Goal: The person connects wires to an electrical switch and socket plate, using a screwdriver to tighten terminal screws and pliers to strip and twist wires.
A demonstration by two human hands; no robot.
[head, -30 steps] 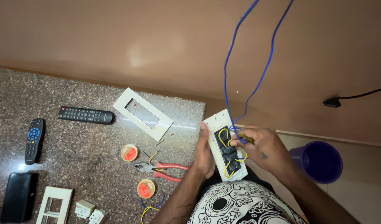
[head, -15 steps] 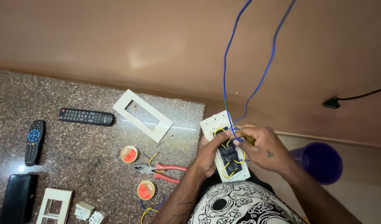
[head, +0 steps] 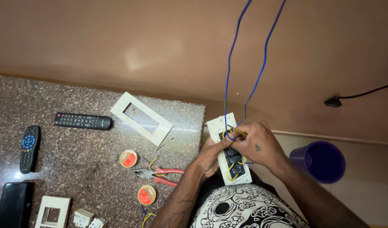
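My left hand (head: 210,157) grips the left edge of a white switch board (head: 230,147) with black switch modules and short yellow wires on its back. My right hand (head: 258,145) rests on the board's right side and pinches a thin yellow-handled tool at the top terminals. Two blue wires (head: 228,71) come down from above the frame to those terminals. The board is held just off the right edge of the granite counter (head: 75,152).
On the counter lie a white cover frame (head: 141,118), two black remotes (head: 82,121) (head: 28,147), red-handled pliers (head: 158,175), two rolls of tape (head: 128,158) (head: 146,195), a smaller white frame (head: 53,211) and a black device (head: 13,203). A purple bucket (head: 318,160) stands at right.
The board has tilted a little and shifted slightly right in my hands. My right hand's fingers have moved up toward the top terminals with the tool.
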